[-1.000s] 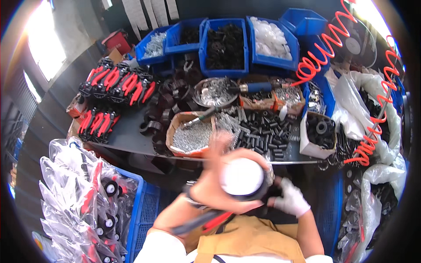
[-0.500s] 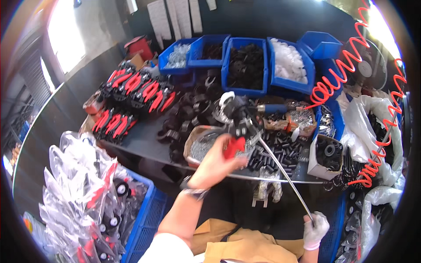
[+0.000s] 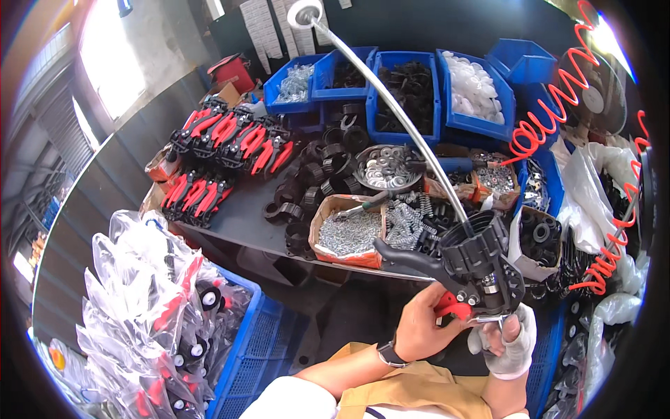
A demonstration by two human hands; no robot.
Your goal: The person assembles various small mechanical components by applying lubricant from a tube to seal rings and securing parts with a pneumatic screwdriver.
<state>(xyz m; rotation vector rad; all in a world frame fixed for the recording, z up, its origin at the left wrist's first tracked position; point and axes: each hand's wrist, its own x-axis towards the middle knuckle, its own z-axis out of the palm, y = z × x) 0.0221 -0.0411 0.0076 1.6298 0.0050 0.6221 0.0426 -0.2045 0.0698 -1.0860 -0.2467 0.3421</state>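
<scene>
Head view: left fingers (image 3: 423, 302) pinch a red lever (image 3: 457, 309); whether half-hidden right fingers (image 3: 512, 328) grip, I cannot tell.

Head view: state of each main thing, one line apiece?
Left hand, closed on the black assembly at its red lever.
Right hand, gloved, fingers bent beneath the assembly; grip unclear.
Black assembly, held, ring end up.
Metal rod, slanting up leftward from the assembly.
Carton, open, filled with small metal parts.
Blue bin, open, full of white parts.
Blue crate, heaped with bagged parts.
</scene>
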